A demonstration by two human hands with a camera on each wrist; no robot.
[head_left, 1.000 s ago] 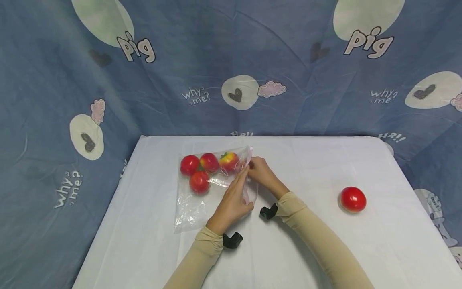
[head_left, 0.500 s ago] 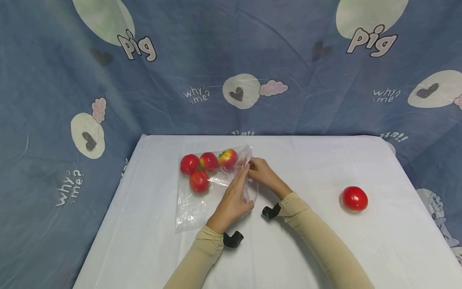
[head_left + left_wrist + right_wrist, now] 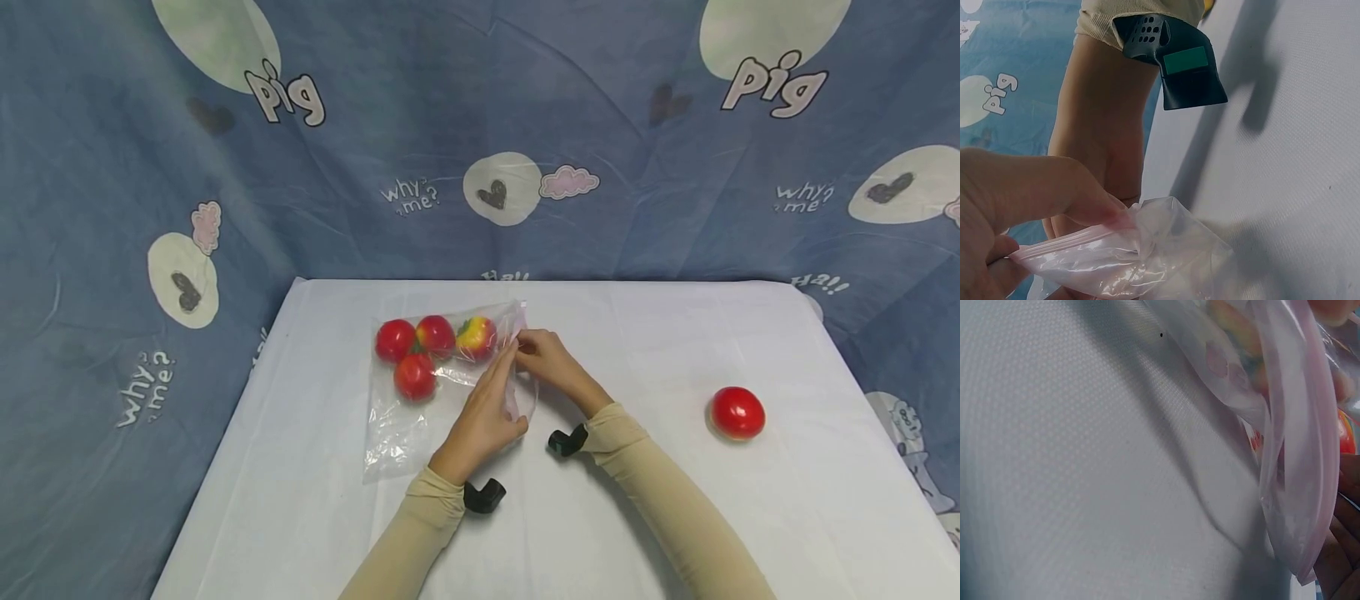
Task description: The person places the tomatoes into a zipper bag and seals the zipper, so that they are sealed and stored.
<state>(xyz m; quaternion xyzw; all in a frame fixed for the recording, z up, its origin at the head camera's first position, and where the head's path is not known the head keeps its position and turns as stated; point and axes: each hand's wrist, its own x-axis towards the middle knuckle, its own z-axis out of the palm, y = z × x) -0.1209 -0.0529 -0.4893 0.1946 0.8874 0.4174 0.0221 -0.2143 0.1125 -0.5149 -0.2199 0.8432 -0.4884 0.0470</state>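
A clear zip bag [image 3: 397, 442] lies flat on the table, its pinkish zip edge [image 3: 1310, 437] facing right. Inside are two red tomatoes [image 3: 415, 377] and two red-and-yellow fruits [image 3: 477, 337], perhaps peaches or apples. My left hand [image 3: 483, 421] lies along the mouth of the bag with its fingers extended; in the left wrist view the thumb and fingers pinch the zip strip [image 3: 1079, 240]. At the far end of that edge my right hand [image 3: 551, 362] pinches the bag with curled fingers. Its fingertips are partly hidden behind the left hand's fingers.
A single red tomato [image 3: 737, 413] sits on the right side of the white-covered table [image 3: 637, 333]. Black camera mounts [image 3: 567, 440] stick out from both wrists. Blue printed cloth [image 3: 420, 100] hangs behind and beside the table.
My right hand has shifted slightly toward the lower right along the zip edge. The rightmost fruit in the bag has turned a little, showing more yellow. My left hand has barely moved.
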